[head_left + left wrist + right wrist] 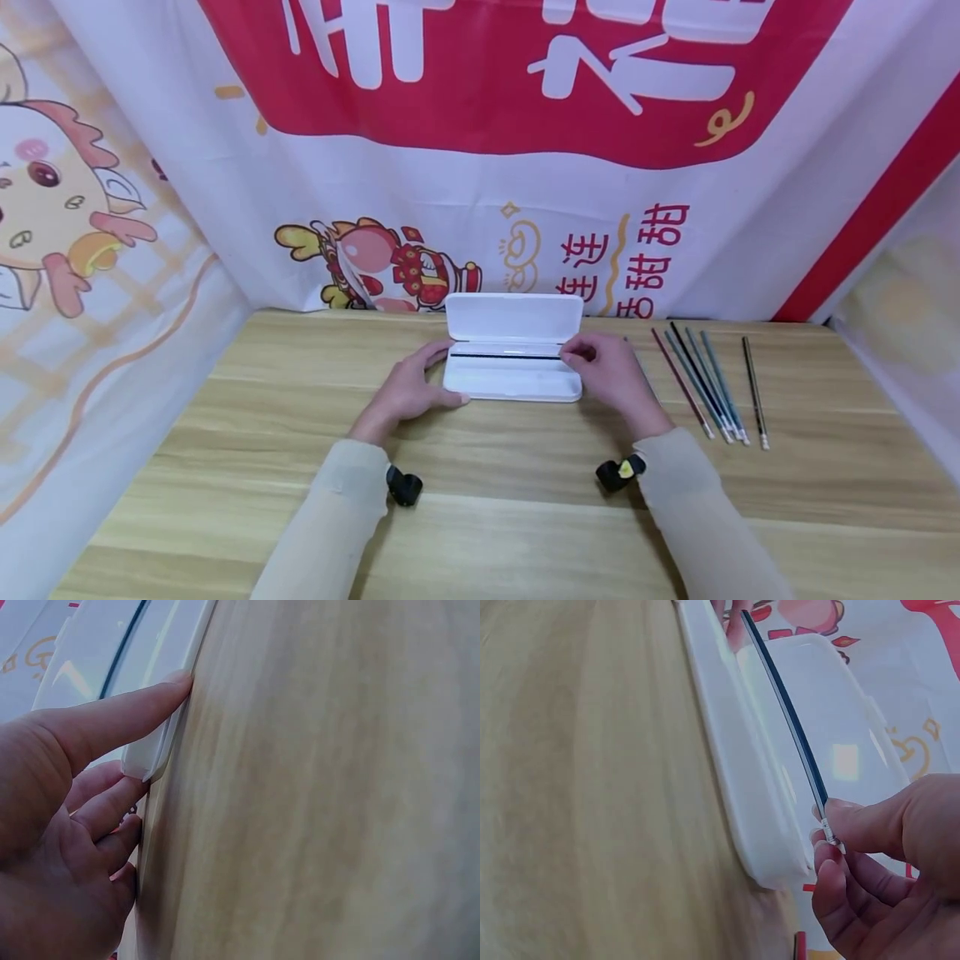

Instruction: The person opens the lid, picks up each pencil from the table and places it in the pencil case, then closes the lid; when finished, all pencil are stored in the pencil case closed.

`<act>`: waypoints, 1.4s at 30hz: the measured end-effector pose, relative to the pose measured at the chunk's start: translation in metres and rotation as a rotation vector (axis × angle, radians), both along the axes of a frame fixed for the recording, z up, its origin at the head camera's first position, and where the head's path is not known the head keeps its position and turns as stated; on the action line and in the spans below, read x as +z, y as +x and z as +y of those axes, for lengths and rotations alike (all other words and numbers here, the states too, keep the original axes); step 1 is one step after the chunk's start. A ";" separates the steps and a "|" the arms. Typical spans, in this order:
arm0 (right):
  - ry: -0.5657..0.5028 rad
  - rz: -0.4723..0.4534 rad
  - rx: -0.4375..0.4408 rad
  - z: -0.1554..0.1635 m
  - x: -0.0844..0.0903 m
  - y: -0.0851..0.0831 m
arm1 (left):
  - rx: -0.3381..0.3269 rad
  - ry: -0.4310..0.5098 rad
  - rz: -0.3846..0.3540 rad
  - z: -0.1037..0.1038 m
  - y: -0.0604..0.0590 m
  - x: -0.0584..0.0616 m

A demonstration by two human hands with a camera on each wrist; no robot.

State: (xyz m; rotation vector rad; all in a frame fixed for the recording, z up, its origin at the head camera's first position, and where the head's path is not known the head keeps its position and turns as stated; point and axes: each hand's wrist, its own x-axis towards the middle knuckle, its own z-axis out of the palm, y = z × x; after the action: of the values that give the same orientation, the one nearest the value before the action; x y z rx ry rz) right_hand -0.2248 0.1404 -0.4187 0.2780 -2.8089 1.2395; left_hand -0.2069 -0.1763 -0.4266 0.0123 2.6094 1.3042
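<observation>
So, white pencil case (513,358) sits open near the back edge of the table (480,500), roughly mid-width, lid up toward the banner (480,167). Left hand (408,392) is at the case's left end w/ thumb laid straight along its front rim and the other fingers loosely bent at the corner, steadying it, not gripping. Right hand (611,375) is at the right end, thumb and forefinger pinching the end of one dark pencil (506,356) that lies lengthwise across the tray; from the right wrist cam the pencil looks slightly raised above the tray floor, so I'd judge it's being set in, not yet let go. Progress, as I read it: case opened, one pencil in or nearly in, rest not yet loaded. Abt six more pencils (708,383) lie in a loose fan toward the right back corner of the table, well apart from the case, plus what may be another one partly hidden behind the right hand, can't tell. Nothing blocks the way btwn the fan and the case; only snag I see is the right hand itself covering that end of the tray.
</observation>
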 end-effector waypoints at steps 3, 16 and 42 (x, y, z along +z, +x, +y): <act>0.012 0.002 -0.005 -0.003 -0.002 -0.002 | -0.006 0.006 0.005 0.000 -0.001 0.000; 0.036 -0.083 -0.020 -0.010 -0.011 -0.003 | -0.006 0.020 -0.001 0.000 0.000 -0.001; 0.069 -0.097 0.008 -0.007 -0.013 -0.004 | -0.005 0.027 -0.004 -0.001 -0.002 -0.003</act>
State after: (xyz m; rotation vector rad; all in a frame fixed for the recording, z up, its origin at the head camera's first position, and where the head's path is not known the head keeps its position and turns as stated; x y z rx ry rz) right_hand -0.2286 0.1331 -0.4316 0.2391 -2.9400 1.1902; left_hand -0.2091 -0.1773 -0.4293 0.0206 2.5861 1.3368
